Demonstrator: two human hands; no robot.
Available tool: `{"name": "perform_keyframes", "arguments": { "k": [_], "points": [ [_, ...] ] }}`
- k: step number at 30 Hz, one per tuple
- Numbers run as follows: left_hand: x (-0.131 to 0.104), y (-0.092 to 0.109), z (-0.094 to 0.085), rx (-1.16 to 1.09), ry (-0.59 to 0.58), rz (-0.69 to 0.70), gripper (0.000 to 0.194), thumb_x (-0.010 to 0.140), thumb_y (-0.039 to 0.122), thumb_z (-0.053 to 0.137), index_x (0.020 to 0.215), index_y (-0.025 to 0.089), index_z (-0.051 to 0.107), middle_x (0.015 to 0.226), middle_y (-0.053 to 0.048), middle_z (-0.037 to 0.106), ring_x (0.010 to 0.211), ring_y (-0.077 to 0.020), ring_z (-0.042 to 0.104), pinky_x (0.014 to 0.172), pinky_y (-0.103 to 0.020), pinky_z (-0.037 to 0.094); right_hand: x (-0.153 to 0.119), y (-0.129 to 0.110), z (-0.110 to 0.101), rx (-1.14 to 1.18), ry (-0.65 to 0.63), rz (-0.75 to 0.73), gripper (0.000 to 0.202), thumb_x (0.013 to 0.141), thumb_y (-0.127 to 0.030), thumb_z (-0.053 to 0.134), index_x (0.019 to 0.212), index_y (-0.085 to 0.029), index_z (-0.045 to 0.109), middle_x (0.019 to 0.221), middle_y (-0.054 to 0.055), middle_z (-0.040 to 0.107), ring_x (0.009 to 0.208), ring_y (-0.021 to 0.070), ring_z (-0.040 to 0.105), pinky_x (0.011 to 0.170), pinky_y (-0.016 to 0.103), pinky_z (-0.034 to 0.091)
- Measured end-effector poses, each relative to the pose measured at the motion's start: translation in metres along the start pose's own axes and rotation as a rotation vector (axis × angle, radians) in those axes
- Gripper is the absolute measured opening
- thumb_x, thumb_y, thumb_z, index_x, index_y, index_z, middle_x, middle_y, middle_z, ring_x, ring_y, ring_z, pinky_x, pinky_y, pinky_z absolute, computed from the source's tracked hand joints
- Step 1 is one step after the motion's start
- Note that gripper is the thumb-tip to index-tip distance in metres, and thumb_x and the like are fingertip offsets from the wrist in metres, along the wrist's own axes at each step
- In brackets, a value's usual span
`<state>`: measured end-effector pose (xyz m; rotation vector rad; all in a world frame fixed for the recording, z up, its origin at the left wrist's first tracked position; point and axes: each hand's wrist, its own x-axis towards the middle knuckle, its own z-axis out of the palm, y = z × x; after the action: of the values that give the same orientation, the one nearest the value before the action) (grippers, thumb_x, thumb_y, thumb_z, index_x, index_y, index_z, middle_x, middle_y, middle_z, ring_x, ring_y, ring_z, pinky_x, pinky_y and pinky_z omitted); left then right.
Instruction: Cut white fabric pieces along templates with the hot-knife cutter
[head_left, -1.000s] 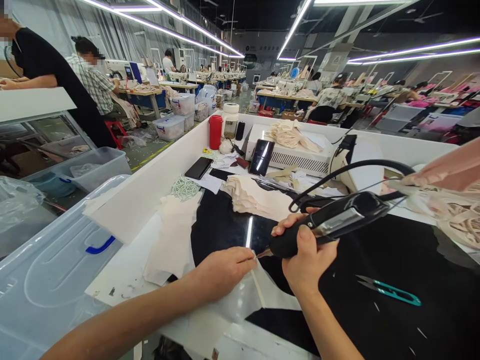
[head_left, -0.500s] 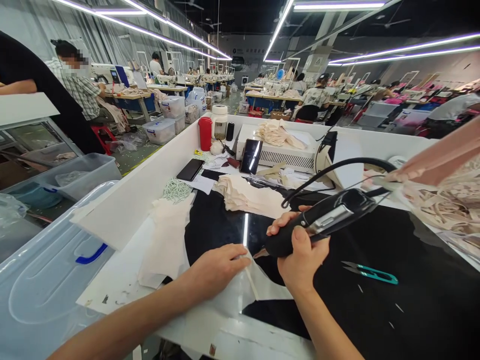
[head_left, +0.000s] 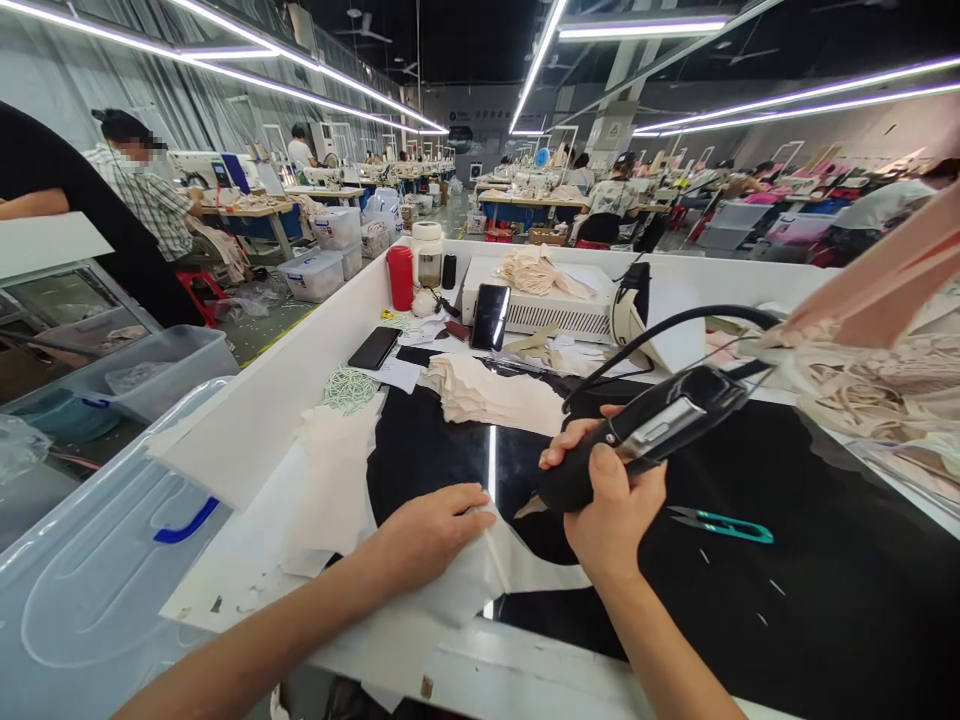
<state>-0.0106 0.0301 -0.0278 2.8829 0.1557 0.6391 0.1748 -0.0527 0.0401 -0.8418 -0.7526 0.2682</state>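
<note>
My left hand has its thumb and fingers together at the top edge of a thin white fabric piece, which lies at the front edge of the table. My right hand is wrapped round a black corded handheld tool with a silver lever, just right of the fabric; its exact kind I cannot make out. Its cord end points up and right, and its lower end is over the black work surface. Teal thread snips lie to the right of my right hand.
Stacked cream fabric pieces lie ahead, with more fabric at the left. Behind are phones, a red cup and a vented white box. Fabric strips pile up at the right. A plastic bin stands left.
The camera view has shifted slightly. The white fabric has moved a little toward me, its lower part now hanging over the front edge. Both hands keep their grips.
</note>
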Motion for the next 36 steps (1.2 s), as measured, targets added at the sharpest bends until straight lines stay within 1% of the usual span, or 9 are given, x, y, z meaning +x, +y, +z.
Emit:
{"name": "perform_keyframes", "arguments": {
  "k": [2,3,5,8,10,13,17,24,36],
  "points": [
    [0.003,0.003,-0.005,0.025,0.029,0.041,0.029,0.104,0.008,0.046,0.123,0.014,0.067,0.130,-0.013,0.069,0.127,-0.0252,0.064,0.113,-0.045,0.054,0.000,-0.003,-0.003,-0.004,0.011,0.008,0.037,0.086,-0.039,0.077,0.113,-0.026,0.055,0.078,-0.005,0.063,0.059,0.0143,0.060,0.057,0.031,0.053],
    [0.005,0.005,-0.007,0.024,0.033,0.051,0.029,0.104,0.008,0.045,0.122,0.013,0.067,0.128,-0.013,0.069,0.126,-0.0255,0.064,0.113,-0.046,0.053,-0.001,-0.004,-0.005,-0.002,0.013,0.009,0.037,0.086,-0.039,0.077,0.113,-0.026,0.056,0.079,-0.005,0.064,0.060,0.0143,0.060,0.057,0.031,0.053],
    [0.010,0.011,-0.012,-0.009,0.011,0.053,0.030,0.104,0.007,0.043,0.121,0.012,0.067,0.123,-0.013,0.069,0.121,-0.0237,0.065,0.110,-0.042,0.055,-0.002,-0.005,-0.007,0.002,0.014,0.008,0.036,0.087,-0.039,0.077,0.113,-0.026,0.056,0.079,-0.005,0.064,0.060,0.0142,0.060,0.058,0.031,0.053],
    [0.016,0.020,-0.016,-0.068,-0.059,0.039,0.029,0.104,0.009,0.044,0.120,0.013,0.068,0.115,-0.011,0.070,0.111,-0.0218,0.067,0.097,-0.034,0.060,-0.005,-0.003,-0.009,-0.012,0.003,0.006,0.035,0.089,-0.038,0.076,0.115,-0.026,0.056,0.081,-0.005,0.065,0.062,0.0142,0.061,0.061,0.031,0.054],
    [0.018,0.023,-0.016,-0.073,-0.106,0.024,0.028,0.104,0.011,0.045,0.119,0.014,0.068,0.111,-0.010,0.070,0.103,-0.0212,0.067,0.091,-0.033,0.061,-0.008,-0.002,-0.010,-0.024,-0.006,0.003,0.035,0.090,-0.039,0.075,0.116,-0.026,0.056,0.081,-0.005,0.064,0.062,0.0143,0.062,0.061,0.032,0.054],
    [0.017,0.025,-0.014,-0.059,-0.143,0.001,0.028,0.105,0.013,0.044,0.119,0.015,0.068,0.110,-0.009,0.070,0.099,-0.0208,0.067,0.089,-0.031,0.061,-0.010,0.000,-0.009,-0.017,-0.021,0.006,0.033,0.091,-0.039,0.074,0.115,-0.026,0.055,0.082,-0.005,0.065,0.062,0.0144,0.062,0.062,0.032,0.054],
    [0.013,0.025,-0.013,-0.073,-0.138,-0.012,0.028,0.107,0.014,0.043,0.120,0.016,0.067,0.113,-0.008,0.069,0.101,-0.0198,0.067,0.090,-0.029,0.059,-0.012,0.002,-0.007,0.005,-0.027,0.005,0.027,0.093,-0.036,0.073,0.110,-0.026,0.055,0.084,-0.005,0.065,0.062,0.0136,0.062,0.062,0.031,0.053],
    [0.010,0.026,-0.010,-0.087,-0.079,0.000,0.028,0.106,0.013,0.043,0.121,0.017,0.067,0.113,-0.009,0.069,0.101,-0.0184,0.067,0.087,-0.028,0.059,-0.014,0.006,-0.004,-0.010,-0.058,0.006,0.031,0.094,-0.036,0.073,0.117,-0.028,0.055,0.082,-0.005,0.065,0.063,0.0143,0.062,0.063,0.030,0.052],
    [0.009,0.030,-0.009,-0.013,-0.080,0.008,0.024,0.106,0.013,0.047,0.121,0.017,0.065,0.115,-0.007,0.067,0.102,-0.0190,0.066,0.088,-0.029,0.059,-0.019,0.009,-0.005,-0.034,-0.058,0.007,0.028,0.096,-0.035,0.071,0.117,-0.028,0.055,0.082,-0.005,0.065,0.063,0.0143,0.062,0.063,0.031,0.053]
  ]
}}
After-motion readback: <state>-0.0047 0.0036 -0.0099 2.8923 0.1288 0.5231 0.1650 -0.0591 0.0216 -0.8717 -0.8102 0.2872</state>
